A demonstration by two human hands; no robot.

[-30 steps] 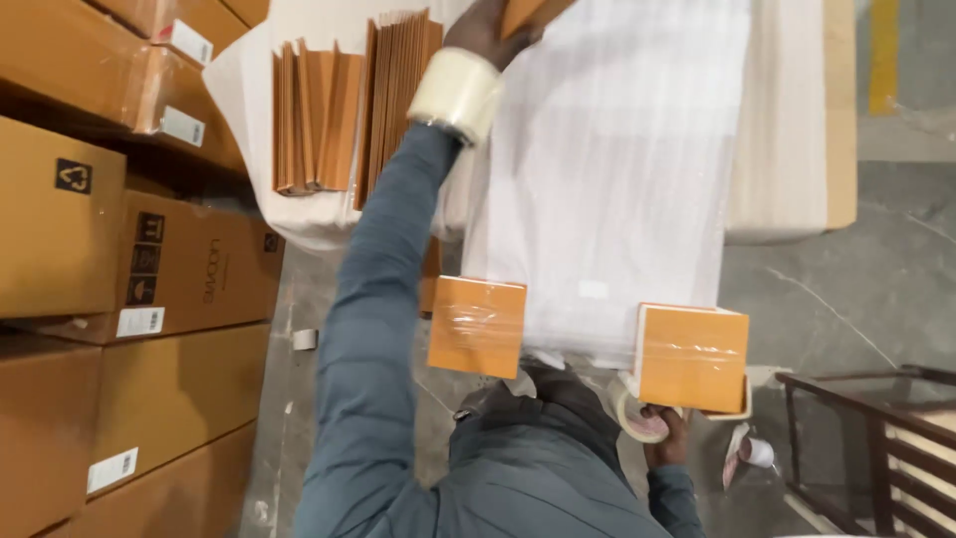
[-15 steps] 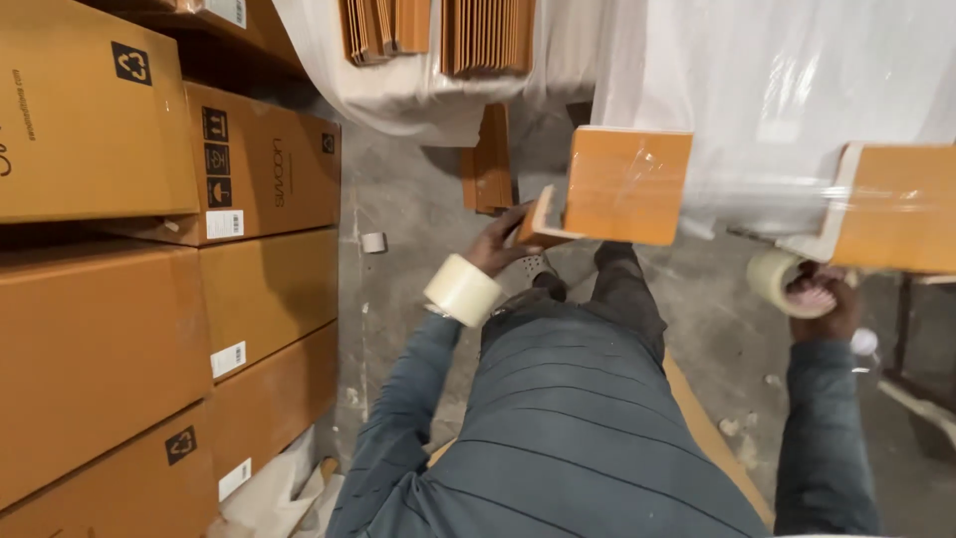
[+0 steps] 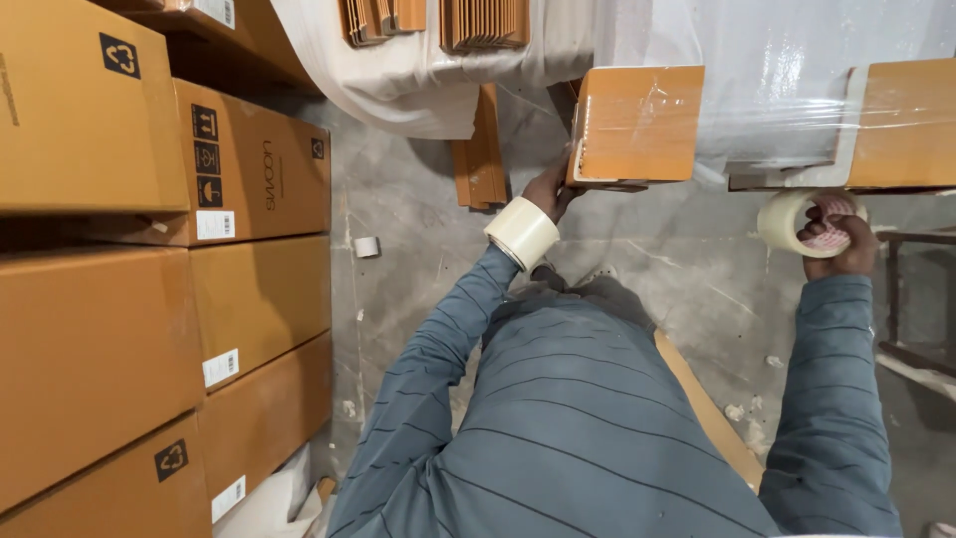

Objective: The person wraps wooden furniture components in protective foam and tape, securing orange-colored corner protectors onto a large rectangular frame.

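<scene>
A wall of stacked brown cardboard cartons [image 3: 149,299] fills the space far out to the side of the left grip, with white labels and black symbols on their faces, standing on the grey concrete floor [image 3: 418,229]. Above both grips a worktop draped in white sheeting [image 3: 438,80] carries bundles of flat orange-brown card pieces [image 3: 483,20], and clear stretch film [image 3: 777,80] hangs down from it between the two hands. Just beyond the left hand [image 3: 550,187] is an orange-brown box wrapped in clear film [image 3: 637,125] — the fingers are pressed to its lower left corner, though how far they close around the edge cannot be told, since the box hides them. A second film-covered orange box [image 3: 906,122] sits right above the right grip, well apart from the first. More flat card pieces [image 3: 478,149] lean upright against the worktop just to the side of the left hand. A wide roll of pale tape [image 3: 522,232] is worn like a cuff on the left wrist, directly behind that grip. The right hand [image 3: 836,234] is closed around another roll of clear tape [image 3: 792,221], fingers through its core — a strip of film runs up from it to the second box. A small tape roll [image 3: 366,246] lies on the floor, well off from the left grip toward the cartons.
</scene>
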